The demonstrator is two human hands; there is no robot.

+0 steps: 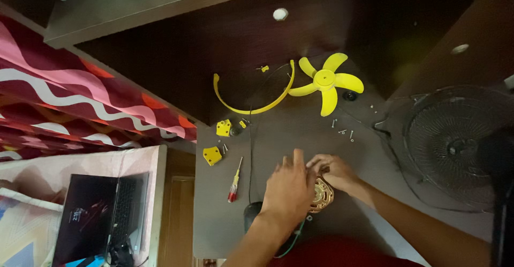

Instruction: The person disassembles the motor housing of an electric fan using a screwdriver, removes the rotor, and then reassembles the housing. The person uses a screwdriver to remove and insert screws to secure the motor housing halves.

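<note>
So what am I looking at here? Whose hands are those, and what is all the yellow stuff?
There is one picture, taken by a camera on a person's head, looking down at their own two bare hands. No machine is working here.

Both hands meet on a round gold-coloured fan motor on a grey table. The left hand lies over it, and the right hand touches its top edge. How tight each grip is cannot be seen.

The yellow things are fan parts: a five-bladed fan blade, a curved ring piece and two small yellow brackets. Beside them lie a red-handled screwdriver and a few loose screws. On the right is a dark wire fan guard. At lower left, off the table, an open laptop sits.
</note>
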